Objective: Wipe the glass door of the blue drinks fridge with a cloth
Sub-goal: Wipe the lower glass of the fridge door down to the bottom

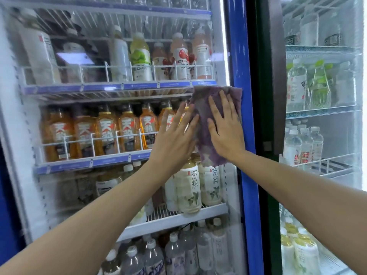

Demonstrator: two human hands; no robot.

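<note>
We stand close before the fridge (241,46), its blue frame running down the right edge of the door (119,96), with a second glass-fronted cooler (321,116) just beside it on the right. The door glass fills most of the view and is shut; behind it sit wire shelves (111,89) stocked with bottles (127,128) in rows. The glass shows reflections and blur, so we cannot tell which zones are already clean. Judged from the cloth position, wiping is under way at mid height along the right edge; the upper, lower and left areas appear to remain. The cloth (210,108), purple and spread flat, lies against the glass, touching the blue frame. Our right hand (226,128) presses it with an open palm and spread fingers, not gripping. Our left hand (176,135) lies flat on the glass just beside, fingertips overlapping the cloth's left edge. Both hands are open and close together. No floor or table is visible.
</note>
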